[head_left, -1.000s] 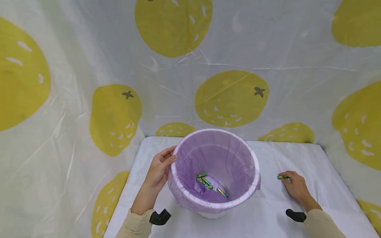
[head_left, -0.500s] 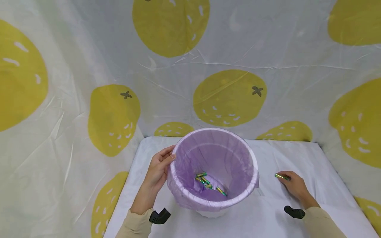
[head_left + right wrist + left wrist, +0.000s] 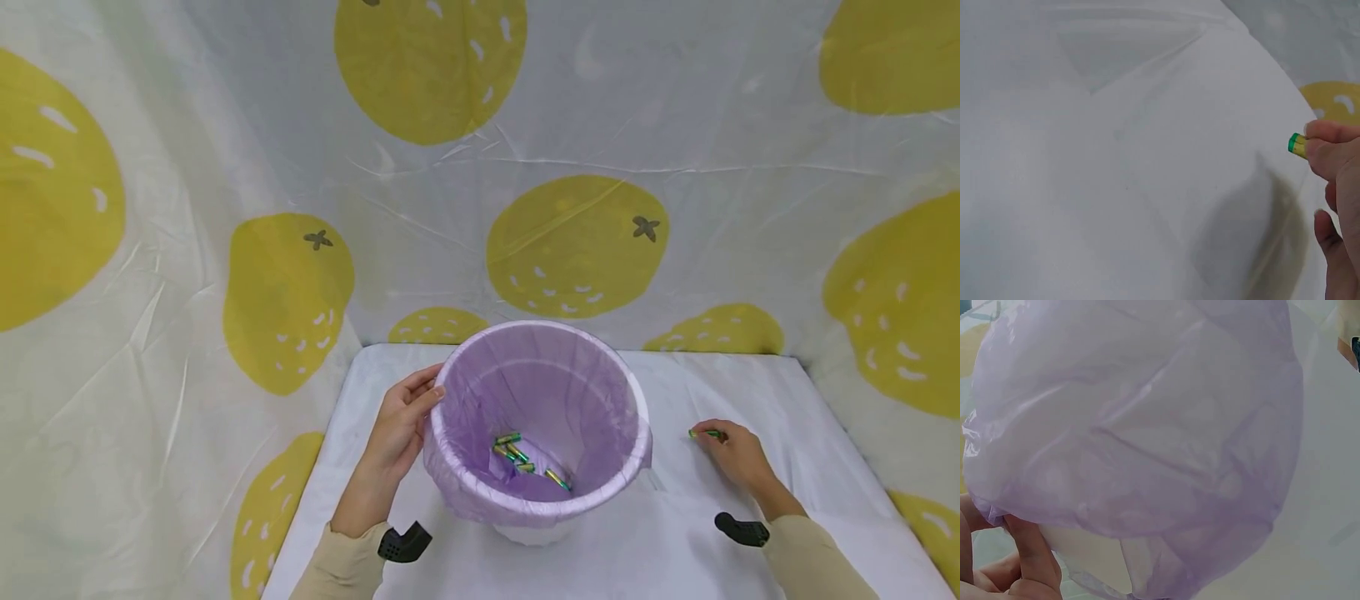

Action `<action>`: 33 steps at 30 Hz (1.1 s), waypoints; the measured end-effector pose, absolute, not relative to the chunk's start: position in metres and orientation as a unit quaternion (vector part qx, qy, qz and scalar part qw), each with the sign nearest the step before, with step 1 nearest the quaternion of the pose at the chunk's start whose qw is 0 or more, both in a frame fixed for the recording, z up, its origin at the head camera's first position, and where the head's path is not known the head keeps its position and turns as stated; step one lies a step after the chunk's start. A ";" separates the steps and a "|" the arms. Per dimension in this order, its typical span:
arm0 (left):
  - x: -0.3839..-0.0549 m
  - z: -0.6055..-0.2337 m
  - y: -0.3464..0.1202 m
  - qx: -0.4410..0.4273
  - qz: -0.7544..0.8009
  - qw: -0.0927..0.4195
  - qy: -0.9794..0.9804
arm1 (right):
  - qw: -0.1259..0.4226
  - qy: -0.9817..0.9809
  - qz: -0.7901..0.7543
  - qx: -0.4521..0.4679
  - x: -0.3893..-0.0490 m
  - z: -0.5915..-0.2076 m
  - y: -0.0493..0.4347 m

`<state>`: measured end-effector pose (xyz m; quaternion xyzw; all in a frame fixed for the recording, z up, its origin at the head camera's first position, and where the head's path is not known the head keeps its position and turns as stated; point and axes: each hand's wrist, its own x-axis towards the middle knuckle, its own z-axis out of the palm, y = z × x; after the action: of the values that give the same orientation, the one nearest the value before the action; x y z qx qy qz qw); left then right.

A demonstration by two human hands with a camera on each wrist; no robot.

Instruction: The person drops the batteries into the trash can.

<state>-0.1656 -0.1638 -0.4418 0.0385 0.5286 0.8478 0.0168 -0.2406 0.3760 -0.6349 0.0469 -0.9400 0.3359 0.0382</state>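
A white trash bin [image 3: 534, 533] stands mid-table, lined with a translucent purple bag [image 3: 480, 492] folded over its rim. My left hand [image 3: 399, 421] grips the rim on its left side, thumb on top and fingers behind against the bag. In the left wrist view the purple bag [image 3: 1147, 444] fills most of the picture. Several green and gold batteries [image 3: 517, 454] lie at the bottom of the bin. To the right of the bin, my right hand [image 3: 738, 457] pinches a green and gold battery [image 3: 1298, 145] between thumb and fingers; part of it is hidden by them.
A white cloth covers the table [image 3: 757, 400]. Behind and at both sides hangs a pale curtain [image 3: 420, 208] with large yellow fruit prints. Black wrist devices [image 3: 405, 542] sit at both sleeves.
My right hand has shifted slightly left and up with the battery, whose angle in the fingers has changed. My left hand and the bin hold nearly still.
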 end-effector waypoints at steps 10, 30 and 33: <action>-0.167 -0.443 -0.159 0.037 0.854 0.018 0.519 | 0.046 -0.933 0.355 0.025 -0.247 -0.615 0.366; -0.166 -0.441 -0.164 0.034 0.857 0.017 0.514 | 0.036 -0.906 0.421 0.006 -0.238 -0.575 0.357; -0.166 -0.442 -0.163 0.035 0.861 0.018 0.507 | 0.043 -0.900 0.434 0.020 -0.237 -0.561 0.358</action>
<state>-0.1664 -0.1627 -0.4420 0.0352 0.5069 0.8611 0.0180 -0.2371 0.3584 -0.5610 0.0198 -0.8996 0.4342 0.0432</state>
